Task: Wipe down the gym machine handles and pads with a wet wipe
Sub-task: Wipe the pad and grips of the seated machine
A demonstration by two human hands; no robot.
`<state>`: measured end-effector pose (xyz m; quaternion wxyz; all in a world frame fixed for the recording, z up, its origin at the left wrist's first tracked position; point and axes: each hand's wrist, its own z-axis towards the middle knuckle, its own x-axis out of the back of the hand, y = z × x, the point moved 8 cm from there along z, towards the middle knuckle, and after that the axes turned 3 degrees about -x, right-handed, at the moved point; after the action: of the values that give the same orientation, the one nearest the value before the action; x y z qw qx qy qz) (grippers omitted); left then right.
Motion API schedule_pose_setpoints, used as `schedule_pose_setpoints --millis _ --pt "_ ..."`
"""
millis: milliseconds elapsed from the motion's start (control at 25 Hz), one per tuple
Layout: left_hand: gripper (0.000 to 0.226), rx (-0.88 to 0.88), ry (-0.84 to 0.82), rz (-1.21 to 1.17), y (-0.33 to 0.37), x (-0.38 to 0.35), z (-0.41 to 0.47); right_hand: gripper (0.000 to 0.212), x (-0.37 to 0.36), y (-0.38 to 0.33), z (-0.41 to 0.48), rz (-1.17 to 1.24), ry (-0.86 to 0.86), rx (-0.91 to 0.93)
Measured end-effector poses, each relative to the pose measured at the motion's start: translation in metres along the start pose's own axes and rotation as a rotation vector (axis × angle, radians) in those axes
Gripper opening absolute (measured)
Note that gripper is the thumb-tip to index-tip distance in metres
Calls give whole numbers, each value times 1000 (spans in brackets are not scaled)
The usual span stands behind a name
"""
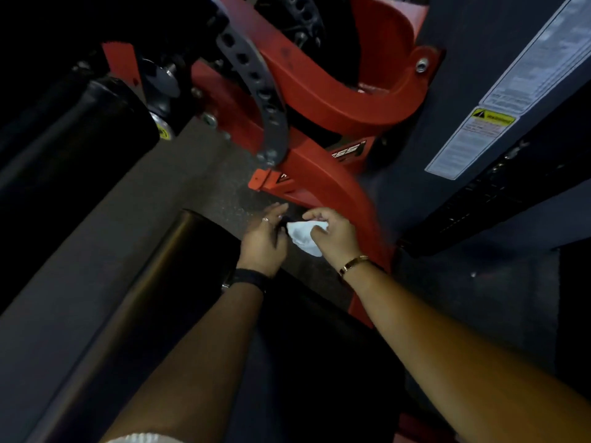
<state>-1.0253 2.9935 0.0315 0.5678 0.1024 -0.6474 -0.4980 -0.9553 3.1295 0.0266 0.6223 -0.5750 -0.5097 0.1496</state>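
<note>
two hands are in view, the left hand (262, 238) and the right hand (332, 233), with one crumpled white wet wipe (305, 235) between them. there are two black roller pads, the upper roller pad (80, 132) and the lower roller pad (179, 282), plus one red machine frame (319, 91) and one curved black plate (259, 87) with a row of holes. two printed labels show, one long white placard (537, 59) and one warning label (476, 139); worn items count one ring (265, 219), one black wristwatch (249, 278) and one gold bracelet (353, 263).
</note>
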Motion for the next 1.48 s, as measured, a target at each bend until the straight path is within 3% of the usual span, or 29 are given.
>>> schedule_pose_setpoints --millis 80,200,360,520,720,840,920,1120,1280,1480 --pt "61 -107 -128 192 -7 -20 -5 28 -10 -3 11 -26 57 86" --pt "67 -188 -162 279 -16 -32 -9 23 -24 -10 16 -96 103 233" --pt "66 -220 -152 446 -23 -39 -15 27 -35 -12 -4 -459 138 484" --pt "76 -185 -116 573 -28 -43 -19 36 -42 -5 -9 -595 39 638" --pt "76 -104 -64 622 -33 -40 -18 38 -55 -19 -1 -530 84 632" --pt "74 -81 -46 638 -33 -40 -15 27 -54 -8 -18 -621 65 869" --pt "71 -86 -66 640 -32 -41 -16 32 -37 8 -31 -655 5 1002" --pt "74 -91 -61 642 -31 -39 -15 33 -12 -21 7 -496 187 760" --pt "73 -98 -49 613 -30 -40 -16 35 -42 -15 4 -364 81 734" --pt "72 -91 -60 619 -29 -39 -14 38 -14 9 -5 -349 19 668"
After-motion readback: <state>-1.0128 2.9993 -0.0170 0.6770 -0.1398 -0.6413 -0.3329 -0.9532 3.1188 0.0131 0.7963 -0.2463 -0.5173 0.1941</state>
